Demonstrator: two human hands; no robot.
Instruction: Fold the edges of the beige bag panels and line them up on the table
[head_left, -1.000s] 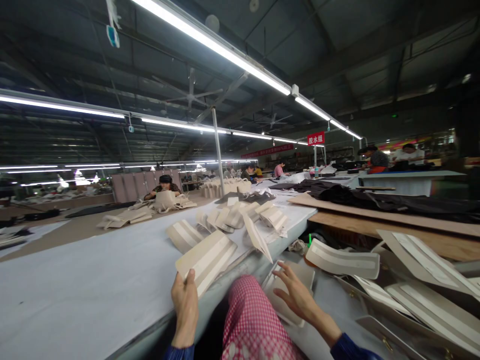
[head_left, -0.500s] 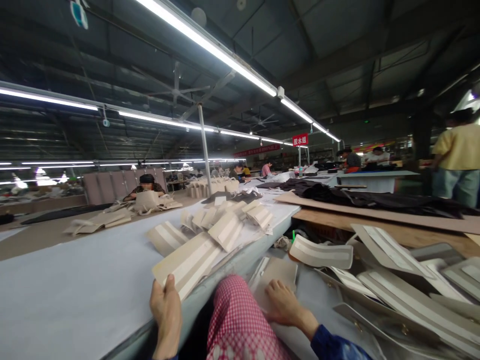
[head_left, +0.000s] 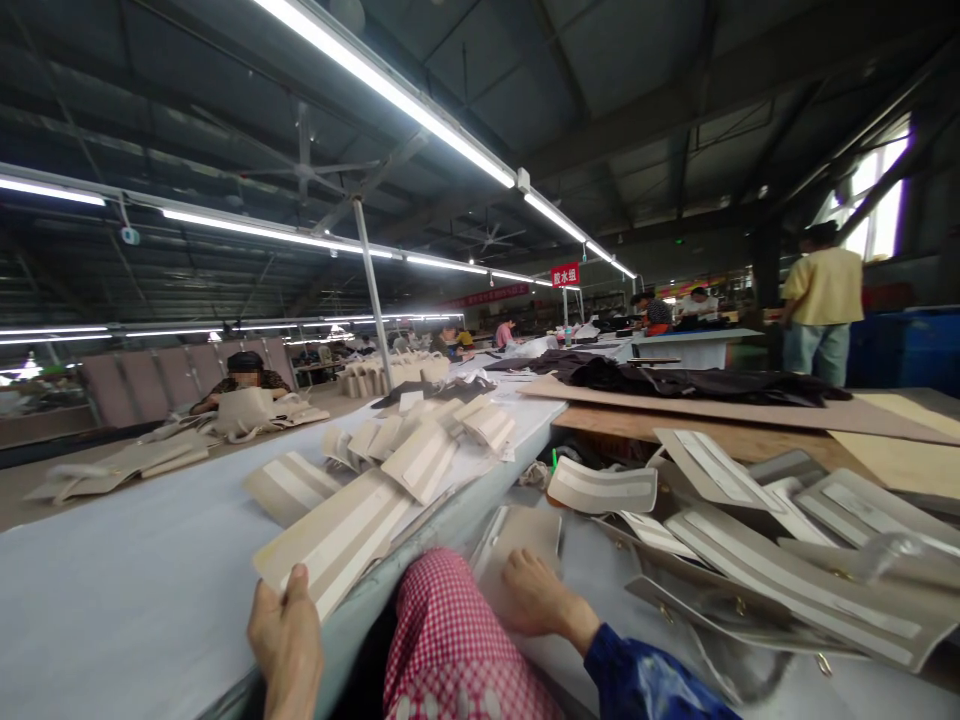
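My left hand [head_left: 285, 640] grips the near end of a beige striped panel [head_left: 337, 540] that lies on the long white conveyor table [head_left: 127, 590]. Over on the lower grey surface to the right, my right hand [head_left: 534, 595] rests flat on another beige panel [head_left: 517, 535], fingers together on top of it. A red-and-white checked cloth [head_left: 457, 650] covers my knee between the two hands. More beige striped panels [head_left: 420, 450] lie overlapped on the belt beyond the held one.
Grey and beige panels [head_left: 750, 560] with metal fittings are heaped at the right, a curved piece [head_left: 600, 488] behind them. Wooden boards [head_left: 720, 415] carry dark fabric. A seated person [head_left: 244, 375] works across the belt; another person in yellow [head_left: 821, 300] stands at far right.
The view has swung right, bringing the standing person in yellow into sight. My right hand has come down from hovering with spread fingers onto the beige panel. My left hand keeps its hold.
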